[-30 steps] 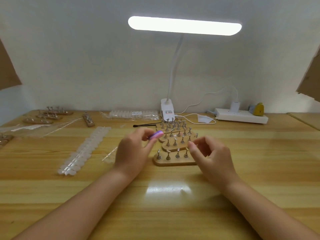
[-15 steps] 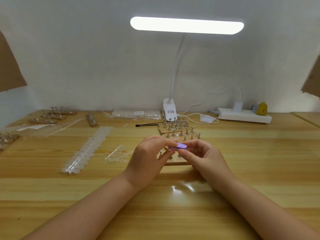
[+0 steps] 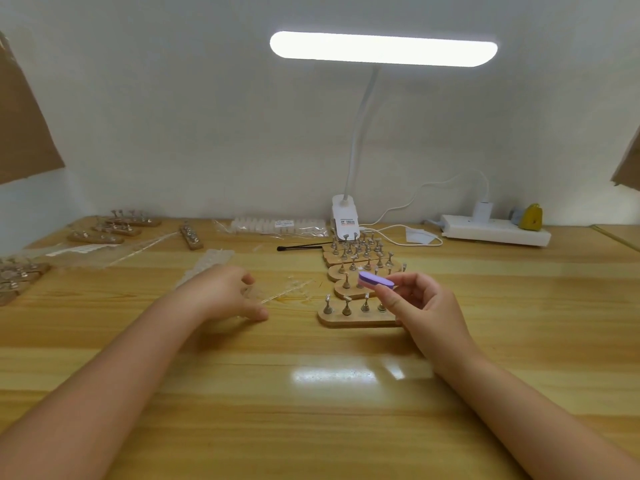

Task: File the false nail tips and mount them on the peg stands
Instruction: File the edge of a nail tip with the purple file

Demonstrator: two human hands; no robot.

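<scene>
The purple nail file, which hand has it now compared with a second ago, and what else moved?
The purple nail file passed from the left hand to the right hand, which now pinches it. The left hand reached left to the loose nail tips. The peg stands stayed put.

Peg stands between hands; near table open.

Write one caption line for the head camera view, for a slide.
Right hand holds a purple nail file above wooden peg stands; left hand reaches toward clear nail tips.
</scene>
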